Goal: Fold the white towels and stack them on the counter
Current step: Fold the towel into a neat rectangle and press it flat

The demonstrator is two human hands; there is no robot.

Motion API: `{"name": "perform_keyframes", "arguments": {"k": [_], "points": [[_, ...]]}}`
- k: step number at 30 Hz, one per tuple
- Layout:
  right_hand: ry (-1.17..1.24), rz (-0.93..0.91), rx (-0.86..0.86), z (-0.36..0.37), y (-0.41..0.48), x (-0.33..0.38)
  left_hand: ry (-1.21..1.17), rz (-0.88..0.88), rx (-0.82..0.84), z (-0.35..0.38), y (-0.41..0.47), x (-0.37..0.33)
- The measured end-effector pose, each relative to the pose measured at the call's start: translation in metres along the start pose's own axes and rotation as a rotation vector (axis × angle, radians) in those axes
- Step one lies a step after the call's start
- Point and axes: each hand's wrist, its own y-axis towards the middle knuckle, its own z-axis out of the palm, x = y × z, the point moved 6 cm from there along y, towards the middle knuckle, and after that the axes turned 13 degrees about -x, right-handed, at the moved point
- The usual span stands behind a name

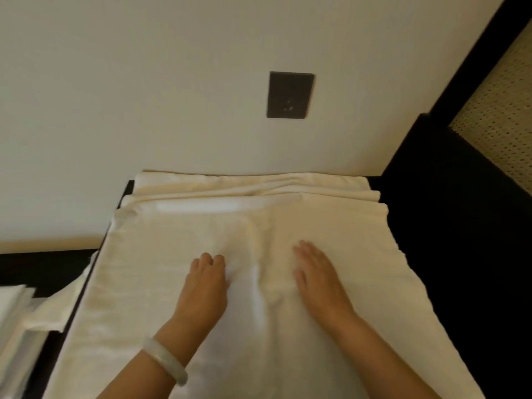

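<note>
Large white terry towel [161,283] spread over the dark counter [417,226], its far edge bunched against the cream wall [144,82]. Right hand [316,273] presses flat, fingers straight. Left hand [205,282] rests with fingers curled; whether it holds cloth cannot be told. Soft, limp and light: probably best lifted by 2 corners.

I see a large white towel [178,283] spread flat across the dark counter [446,226]. Its far end is bunched into long folds and a soft ridge runs down its middle. At my lower left sits a stack of folded towels [13,312], slightly blurred, with a loose white flap drooping off the counter's left edge just beside it.
</note>
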Motion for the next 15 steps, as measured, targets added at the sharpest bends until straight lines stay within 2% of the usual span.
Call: {"name": "perform_keyframes", "arguments": {"k": [2, 6, 12, 15], "points": [[-0.083, -0.041, 0.066, 0.018, -0.009, 0.012, -0.012, 0.078, -0.007, 0.004, -0.003, 0.0], [-0.157, -0.051, 0.04, 0.019, -0.012, 0.007, 0.012, 0.213, 0.004, -0.002, 0.0, 0.004], [-0.19, -0.067, 0.092, 0.021, -0.014, 0.007, 0.048, 0.15, 0.044, 0.0, -0.001, 0.018], [-0.216, -0.078, 0.129, 0.023, -0.013, 0.007, 0.103, 0.048, -0.099, -0.013, -0.003, 0.046]]}}
